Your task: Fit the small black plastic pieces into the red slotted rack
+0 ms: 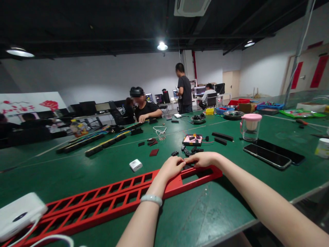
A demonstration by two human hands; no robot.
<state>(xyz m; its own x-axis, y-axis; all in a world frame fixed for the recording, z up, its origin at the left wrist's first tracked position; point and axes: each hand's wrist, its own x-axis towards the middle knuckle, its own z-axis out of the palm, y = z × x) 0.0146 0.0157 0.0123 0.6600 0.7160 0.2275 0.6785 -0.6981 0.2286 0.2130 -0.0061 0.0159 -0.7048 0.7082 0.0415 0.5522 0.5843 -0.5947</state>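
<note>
A long red frame [123, 199] with rows of slots lies diagonally on the green table [195, 212]. Over its right end, my left hand [171, 168] and my right hand [202, 160] meet, fingers bent and close together at a small dark piece [189, 166]. Both hands have their fingertips closed around that spot; how much of the piece each one grips is too small to make out. Just beyond the fingers lie small black parts [186, 151] and a pink-topped black box [192, 139] with wires.
A white device [22, 214] with a cable covers the frame's left end. Phones [267, 156] and a pink-lidded cup [250, 127] stand right. A white charger [135, 165] lies beyond the frame. Wired black strips [102, 145] are at left; a person [145, 109] sits across the table.
</note>
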